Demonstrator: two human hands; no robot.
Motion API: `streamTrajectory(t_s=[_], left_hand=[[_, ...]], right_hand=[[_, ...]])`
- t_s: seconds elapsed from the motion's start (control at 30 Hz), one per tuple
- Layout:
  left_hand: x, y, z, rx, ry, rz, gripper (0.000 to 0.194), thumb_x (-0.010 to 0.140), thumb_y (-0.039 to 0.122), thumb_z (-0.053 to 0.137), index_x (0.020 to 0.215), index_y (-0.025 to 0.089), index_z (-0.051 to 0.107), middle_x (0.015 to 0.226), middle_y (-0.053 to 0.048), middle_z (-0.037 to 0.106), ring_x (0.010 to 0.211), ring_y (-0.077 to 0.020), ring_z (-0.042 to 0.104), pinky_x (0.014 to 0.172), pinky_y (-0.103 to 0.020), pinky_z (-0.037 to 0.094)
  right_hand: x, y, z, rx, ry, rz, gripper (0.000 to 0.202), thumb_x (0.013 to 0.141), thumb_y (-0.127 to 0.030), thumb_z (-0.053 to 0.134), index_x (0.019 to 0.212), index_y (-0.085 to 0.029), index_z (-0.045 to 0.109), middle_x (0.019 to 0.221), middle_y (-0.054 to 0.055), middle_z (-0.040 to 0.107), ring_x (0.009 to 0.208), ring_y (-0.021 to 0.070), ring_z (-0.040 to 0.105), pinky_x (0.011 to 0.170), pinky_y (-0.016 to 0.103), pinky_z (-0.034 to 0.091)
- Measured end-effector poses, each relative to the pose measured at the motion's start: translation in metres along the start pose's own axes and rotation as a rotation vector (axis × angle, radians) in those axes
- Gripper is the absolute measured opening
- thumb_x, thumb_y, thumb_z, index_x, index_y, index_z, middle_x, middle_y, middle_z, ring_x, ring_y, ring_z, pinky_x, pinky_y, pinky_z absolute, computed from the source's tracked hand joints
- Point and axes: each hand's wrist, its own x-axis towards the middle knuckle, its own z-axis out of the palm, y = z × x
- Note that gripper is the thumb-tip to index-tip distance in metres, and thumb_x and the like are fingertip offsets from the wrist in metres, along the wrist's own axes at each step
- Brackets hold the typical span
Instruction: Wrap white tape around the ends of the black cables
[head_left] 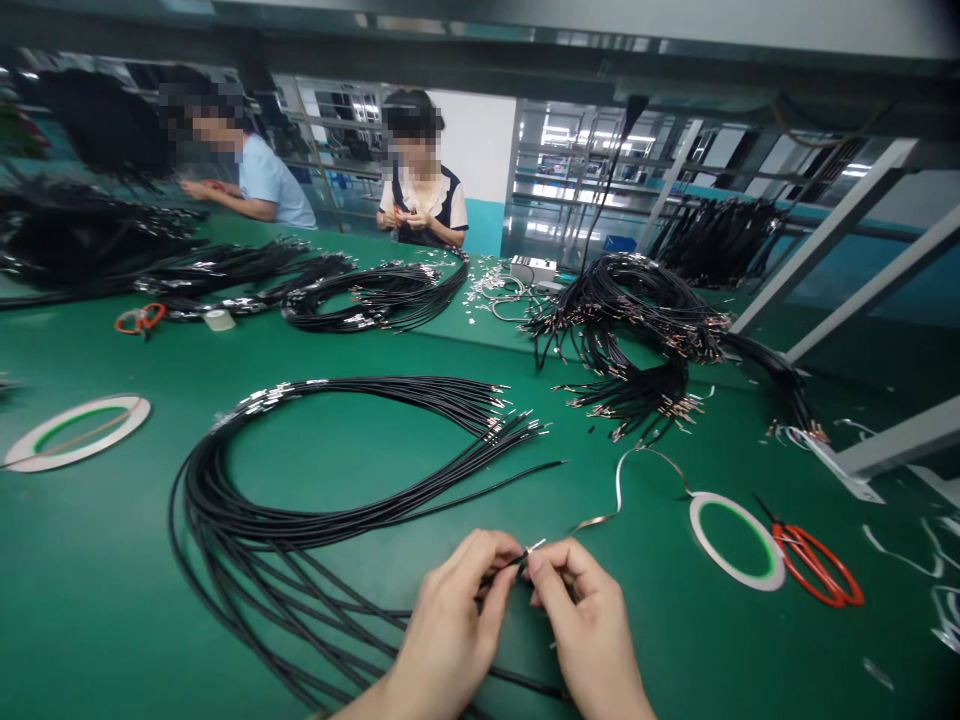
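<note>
My left hand (454, 610) is closed in a pinch around a thin black cable (491, 578) near its end. The tip of that cable shows a bit of copper and a short silvery piece. Against this tip the fingertips of my right hand (581, 605) are pinched together, nearly touching the left ones. A copper-coloured tape (596, 521) with white backing runs behind the right hand from a flat roll (703, 550); its end is hidden by the fingers. Left of the hands lies a looped bundle of black cables (202, 500), several strands passing under the left wrist.
Orange-handled scissors (821, 570) lie beside the tape roll. Another roll (19, 450) is at far left. Heaped cable bundles (637, 300) stand right of centre, near grey metal struts (825, 240). Across the green table (360, 350), two people work with their hands.
</note>
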Motion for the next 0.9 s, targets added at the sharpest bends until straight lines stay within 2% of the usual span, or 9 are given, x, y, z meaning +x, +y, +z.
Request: streamTrajectory(t_s=[0.4, 0.7, 0.8, 0.9], left_hand=[[-0.0007, 0.0034, -0.001, 0.073, -0.019, 0.041, 0.015, 0.09, 0.019, 0.047, 0.095, 0.025, 0.059, 0.088, -0.002, 0.062, 0.083, -0.0154, 0.061, 0.073, -0.022, 0.047], [-0.0006, 0.0009, -0.0029, 0.104, -0.054, 0.096, 0.031, 0.091, 0.019, 0.044, 0.114, 0.026, 0.063, 0.079, -0.004, 0.057, 0.07, -0.0147, 0.058, 0.063, -0.024, 0.046], [-0.0003, -0.0005, -0.0021, 0.051, -0.053, 0.046, 0.03, 0.09, 0.022, 0.045, 0.113, 0.024, 0.065, 0.079, -0.004, 0.056, 0.073, -0.0161, 0.057, 0.065, -0.026, 0.047], [0.0002, -0.0035, 0.0002, -0.105, -0.066, -0.1, 0.028, 0.089, 0.028, 0.049, 0.11, 0.024, 0.066, 0.084, -0.004, 0.054, 0.074, -0.016, 0.059, 0.066, -0.027, 0.05]], right_hand=[[0.0, -0.0013, 0.0003, 0.006, 0.017, -0.007, 0.022, 0.086, -0.035, 0.055, 0.073, -0.018, 0.061, 0.064, 0.0, 0.06, 0.061, 0.0158, 0.054, 0.059, 0.023, 0.043], [0.0011, 0.0021, 0.0012, 0.011, 0.005, -0.015, 0.022, 0.087, -0.034, 0.054, 0.073, -0.018, 0.059, 0.064, 0.0, 0.059, 0.06, 0.0148, 0.053, 0.057, 0.021, 0.043], [-0.0005, 0.0002, 0.0014, 0.034, -0.005, -0.016, 0.021, 0.086, -0.034, 0.055, 0.074, -0.018, 0.06, 0.066, 0.0, 0.062, 0.062, 0.0152, 0.056, 0.059, 0.021, 0.044], [-0.0008, -0.0025, 0.001, 0.044, -0.02, -0.015, 0.02, 0.086, -0.033, 0.055, 0.077, -0.018, 0.063, 0.068, 0.001, 0.064, 0.065, 0.016, 0.058, 0.061, 0.022, 0.045]])
